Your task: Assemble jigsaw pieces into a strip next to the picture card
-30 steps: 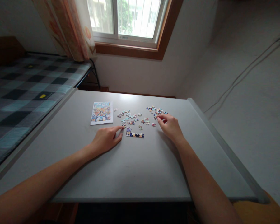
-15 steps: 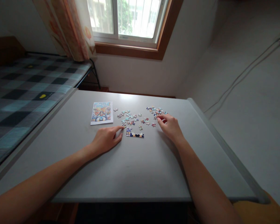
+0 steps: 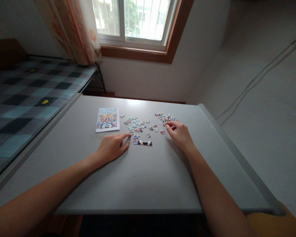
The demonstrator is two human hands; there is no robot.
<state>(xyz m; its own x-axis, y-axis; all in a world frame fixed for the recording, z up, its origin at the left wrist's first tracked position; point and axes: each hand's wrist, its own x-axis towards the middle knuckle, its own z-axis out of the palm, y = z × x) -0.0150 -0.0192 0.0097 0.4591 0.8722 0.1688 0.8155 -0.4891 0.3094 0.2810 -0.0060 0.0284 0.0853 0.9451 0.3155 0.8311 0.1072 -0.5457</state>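
My left hand (image 3: 114,145) rests on the table, thumb and index finger apart. Its index fingertip touches a small puzzle piece (image 3: 131,133) beside a joined L-shaped strip of puzzle pieces (image 3: 145,143). At the right, my right hand (image 3: 179,132) has its thumb and index tips close together on a puzzle piece (image 3: 164,124), partly covered by the fingers. Just behind that hand lies a heap of mixed puzzle pieces (image 3: 165,117). Loose pieces (image 3: 137,123) are spread between the two hands, and a single piece (image 3: 148,135) lies above the strip.
A printed picture sheet (image 3: 108,120) with colourful cartoon figures lies left of the pieces. The light grey table (image 3: 135,184) has raised side edges. A bed with a checked cover (image 3: 39,89) stands at the left, and a window (image 3: 138,23) is behind.
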